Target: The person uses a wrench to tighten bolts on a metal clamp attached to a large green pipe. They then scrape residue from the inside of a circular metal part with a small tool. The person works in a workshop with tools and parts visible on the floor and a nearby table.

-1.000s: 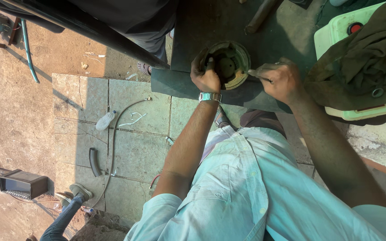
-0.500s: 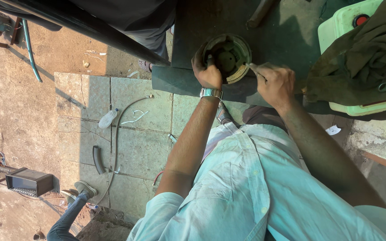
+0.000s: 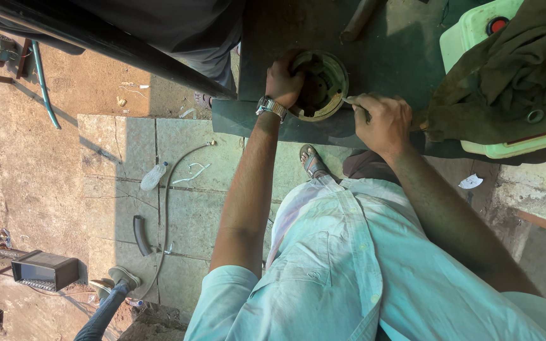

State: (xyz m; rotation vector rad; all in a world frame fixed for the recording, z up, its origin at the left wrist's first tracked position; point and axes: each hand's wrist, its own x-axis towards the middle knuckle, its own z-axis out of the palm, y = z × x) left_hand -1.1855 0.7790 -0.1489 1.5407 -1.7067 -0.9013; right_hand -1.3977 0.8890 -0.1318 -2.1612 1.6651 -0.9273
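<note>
A person in a pale blue shirt point(image 3: 349, 278) is standing at a dark workbench point(image 3: 399, 57), and both bare arms are reaching forward onto it. A sandalled foot point(image 3: 313, 161) is showing on the paving slabs point(image 3: 184, 208) just below the bench edge.

The left hand point(image 3: 284, 81), with a metal wristwatch point(image 3: 271, 107) on its wrist, is closing over the near left rim of a round metal housing point(image 3: 323, 85) and is gripping it, fingers curling into the dark hollow. The housing is sitting on the bench close to its front edge, between the two hands. The right hand point(image 3: 382, 121) is wrapping shut around a thin metal tool point(image 3: 352, 101), whose tip is touching the housing's right rim.

To the right, a crumpled olive cloth point(image 3: 507, 82) is lying over a pale green box point(image 3: 475, 28) with a red knob. Farther up the bench a metal bar point(image 3: 358, 19) is lying at a slant. On the ground to the left, a plastic bottle point(image 3: 153, 176), a thin hose point(image 3: 165, 202) and a black box point(image 3: 44, 270) are lying well apart from the bench.
</note>
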